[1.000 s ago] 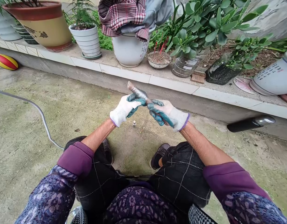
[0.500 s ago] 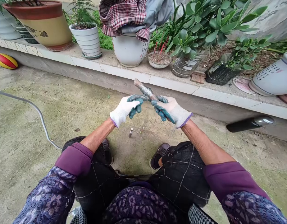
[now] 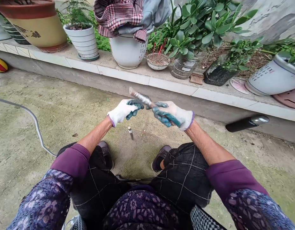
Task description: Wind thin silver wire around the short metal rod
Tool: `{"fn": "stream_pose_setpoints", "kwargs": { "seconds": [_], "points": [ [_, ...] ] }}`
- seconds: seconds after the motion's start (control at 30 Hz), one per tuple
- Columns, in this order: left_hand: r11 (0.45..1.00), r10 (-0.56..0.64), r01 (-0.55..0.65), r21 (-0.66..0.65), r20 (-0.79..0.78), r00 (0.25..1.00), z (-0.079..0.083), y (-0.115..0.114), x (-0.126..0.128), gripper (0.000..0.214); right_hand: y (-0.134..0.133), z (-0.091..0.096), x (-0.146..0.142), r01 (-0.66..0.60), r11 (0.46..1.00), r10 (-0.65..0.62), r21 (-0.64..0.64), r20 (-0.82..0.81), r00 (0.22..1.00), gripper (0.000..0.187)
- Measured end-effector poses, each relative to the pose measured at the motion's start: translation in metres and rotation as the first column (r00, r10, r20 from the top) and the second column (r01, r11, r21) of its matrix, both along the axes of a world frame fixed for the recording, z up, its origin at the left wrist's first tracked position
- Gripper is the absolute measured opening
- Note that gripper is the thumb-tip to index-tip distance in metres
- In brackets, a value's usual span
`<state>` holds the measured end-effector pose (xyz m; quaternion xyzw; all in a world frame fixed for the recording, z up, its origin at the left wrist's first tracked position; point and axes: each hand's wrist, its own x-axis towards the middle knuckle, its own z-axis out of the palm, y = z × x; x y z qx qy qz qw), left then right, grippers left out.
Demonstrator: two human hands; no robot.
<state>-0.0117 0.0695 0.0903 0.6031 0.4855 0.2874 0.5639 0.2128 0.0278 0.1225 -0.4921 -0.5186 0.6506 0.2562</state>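
Observation:
A stick wound with silvery wire (image 3: 142, 97) slants up to the left in front of me, its bare pale end pointing away. My right hand (image 3: 172, 114), in a white glove with a blue-green coated palm, is closed round the stick's lower end. Just left of the winding, my left hand (image 3: 124, 110), gloved the same way, has its fingers curled and pressed together. Whatever they pinch is too small to make out. Below the hands, a short dark peg with a pale top (image 3: 130, 132) stands on the concrete between my feet.
A tiled ledge (image 3: 123, 74) crosses ahead, bearing potted plants, a white pot (image 3: 128, 52) with draped clothes and a small brush (image 3: 196, 78). A black bottle-like cylinder (image 3: 245, 124) lies at right. A grey hose (image 3: 34, 119) and a ball (image 3: 0, 65) are at left.
The wire-wound stick has tilted to a flatter angle and dropped slightly, with my right hand still gripping it. My left hand stays curled beside it. The whole view has shifted a little.

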Motion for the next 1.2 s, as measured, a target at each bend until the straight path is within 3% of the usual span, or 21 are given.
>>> {"fn": "stream_pose_setpoints", "kwargs": {
  "seconds": [0.2, 0.3, 0.37, 0.47, 0.6, 0.7, 0.77, 0.83, 0.9, 0.97, 1.07, 1.2],
  "points": [
    [0.979, -0.184, 0.193, 0.060, -0.129, 0.974, 0.001, 0.002, -0.005, 0.013, -0.002, -0.015, 0.007, -0.339, 0.934, 0.356, -0.109, 0.227, 0.907, 0.031],
    [0.976, -0.199, 0.216, 0.036, -0.270, 0.942, 0.003, -0.002, -0.010, 0.017, 0.002, -0.024, 0.009, -0.431, 0.900, 0.411, -0.062, 0.446, 0.795, 0.027],
    [0.982, -0.175, 0.188, 0.008, -0.327, 0.929, 0.003, -0.006, -0.011, 0.015, 0.006, -0.030, 0.004, -0.499, 0.866, 0.368, 0.021, 0.648, 0.667, 0.020],
    [0.991, -0.123, 0.131, 0.005, -0.316, 0.941, 0.002, -0.011, -0.008, 0.011, 0.015, -0.036, -0.004, -0.579, 0.806, 0.203, 0.122, 0.862, 0.464, 0.017],
    [0.998, -0.057, 0.057, -0.008, -0.191, 0.980, 0.000, -0.010, -0.001, 0.015, 0.026, -0.036, -0.004, -0.495, 0.840, -0.022, 0.223, 0.926, 0.378, 0.031],
    [1.000, -0.026, 0.025, -0.017, -0.073, 0.997, -0.002, -0.007, 0.002, 0.021, 0.035, -0.034, 0.004, -0.400, 0.846, -0.165, 0.352, 0.886, 0.433, 0.035],
    [0.999, -0.021, 0.021, -0.031, -0.016, 1.000, -0.001, -0.005, 0.004, 0.024, 0.040, -0.033, 0.008, -0.317, 0.833, -0.245, 0.454, 0.816, 0.524, 0.033],
    [0.999, -0.026, 0.027, -0.047, 0.010, 1.000, 0.001, -0.006, 0.004, 0.023, 0.043, -0.028, 0.011, -0.146, 0.848, -0.303, 0.509, 0.693, 0.654, 0.030],
    [0.997, -0.039, 0.041, -0.061, 0.022, 0.999, 0.003, -0.007, 0.005, 0.022, 0.042, -0.020, 0.012, 0.079, 0.883, -0.332, 0.462, 0.499, 0.800, 0.029],
    [0.997, -0.043, 0.045, -0.070, 0.021, 0.999, 0.005, -0.007, 0.004, 0.019, 0.035, -0.009, 0.012, 0.227, 0.917, -0.320, 0.328, 0.263, 0.910, 0.030],
    [0.998, -0.024, 0.024, -0.065, -0.008, 1.000, 0.005, -0.004, 0.003, 0.015, 0.021, 0.005, 0.012, 0.178, 0.967, -0.187, 0.181, 0.035, 0.982, 0.032],
    [1.000, -0.006, 0.006, 0.003, -0.076, 0.997, 0.006, 0.004, 0.000, 0.008, 0.006, 0.008, 0.016, -0.154, 0.987, 0.144, 0.050, 0.163, 0.976, 0.033]
  ]
}}
